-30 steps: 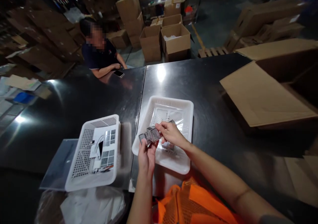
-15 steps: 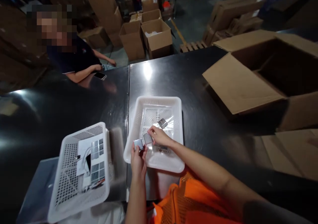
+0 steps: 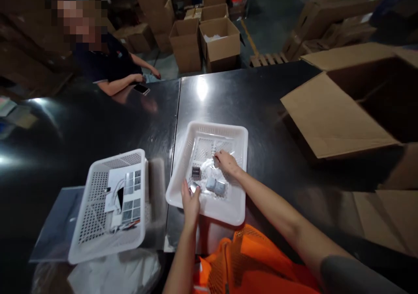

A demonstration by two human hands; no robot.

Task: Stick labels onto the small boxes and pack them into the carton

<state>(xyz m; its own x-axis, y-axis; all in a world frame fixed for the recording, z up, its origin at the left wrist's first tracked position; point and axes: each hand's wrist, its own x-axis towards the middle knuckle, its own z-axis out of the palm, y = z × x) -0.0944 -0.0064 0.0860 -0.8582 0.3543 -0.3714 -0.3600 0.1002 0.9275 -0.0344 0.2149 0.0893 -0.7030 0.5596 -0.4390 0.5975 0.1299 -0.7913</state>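
Hands (image 3: 209, 181) now apart, down in basket (image 3: 240, 133)

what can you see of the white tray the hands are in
The white tray is a shallow rectangular plastic basket with perforated walls and a rolled rim, lying flat on the dark table. Clear film and a few small grey blocks lie inside. The left hand rests over its near rim; the right hand reaches inside.

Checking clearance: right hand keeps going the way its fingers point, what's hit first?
Probably the far wall of the white tray, past the small item at the right hand fingertips; depth unclear.
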